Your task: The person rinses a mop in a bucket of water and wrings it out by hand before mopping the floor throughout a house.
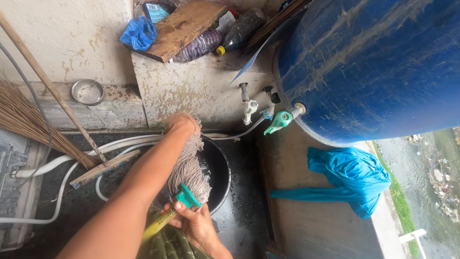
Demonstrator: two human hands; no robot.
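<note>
On the wet dark floor [239,192], the left hand [181,123] squeezes the mop strings [188,168] over the black bucket [221,172] while the right hand [194,220] grips the mop's green head [187,196]; a hard twist could tip the bucket and spill water.

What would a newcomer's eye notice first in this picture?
Probably the big blue barrel at upper right, with a green tap. At the centre, the left hand grips the grey mop strands over a black bucket, and the right hand holds the mop's handle.
</note>
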